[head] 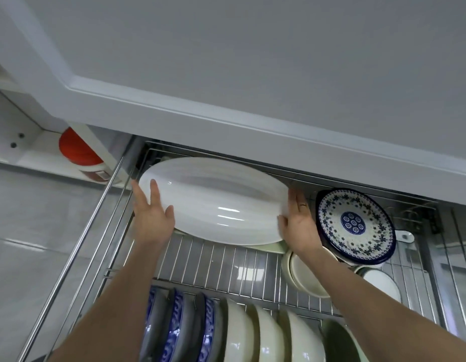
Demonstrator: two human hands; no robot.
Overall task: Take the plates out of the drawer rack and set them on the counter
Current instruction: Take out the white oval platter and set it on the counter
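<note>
- A big white oval plate (213,202) lies tilted at the back of the pulled-out wire rack (226,273), its far edge close under the lip of the grey surface (252,61) above.
- The left hand (152,215) grips the plate's left end, thumb over the rim on the upper face and fingers stretched along the edge.
- The right hand (298,223) clamps the plate's right end, thumb curled onto the rim, fingers running up behind the edge; a ring shows on one finger.
- Under the near edge of the oval plate a pale greenish dish (268,248) peeks out; I cannot tell whether the two touch.
- Just right of the right hand stands a blue-and-white flowered plate (354,226), leaning, with more dishes stacked behind it.
- Below the right wrist sit cream-coloured bowls (305,278) nested on edge, and a small white dish (380,283) further right.
- Along the near edge of the rack, plates stand upright in slots: blue-patterned plates (179,327) at left, cream plates (263,333) at right.
- The middle strip of the rack between the oval plate and the upright row is bare wire.
- Off to the left, on a low white shelf (31,152), stands a jar with a red lid (79,150), well apart from the rack.
- Grey floor tiles (31,244) show left of the drawer rail.
</note>
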